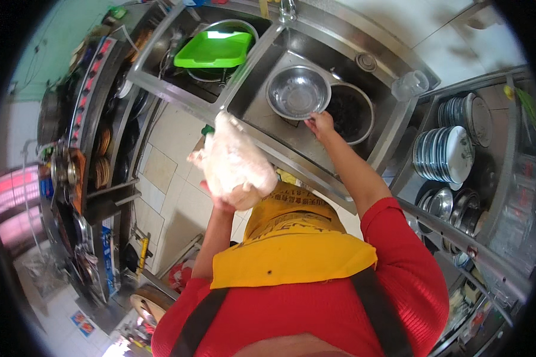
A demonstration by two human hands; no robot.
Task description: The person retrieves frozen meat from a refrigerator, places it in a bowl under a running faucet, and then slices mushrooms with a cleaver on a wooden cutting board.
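A pale whole plucked chicken [239, 163] rests on my left hand [221, 201], held up in front of the sink's front edge. Most of that hand is hidden beneath the bird. My right hand [321, 125] grips the near rim of a round stainless steel bowl [297, 91] in the right sink basin [268, 114]. The bowl looks bare inside. Partly behind it sits a larger metal basin [369, 127] with dark contents that I cannot make out.
The left sink basin [196, 91] holds a green plastic tray [214, 49] over a round metal pan. A clear plastic container [410, 85] stands at the sink's right corner. Stacked plates [444, 154] fill a rack on the right. A stove [89, 85] stands left.
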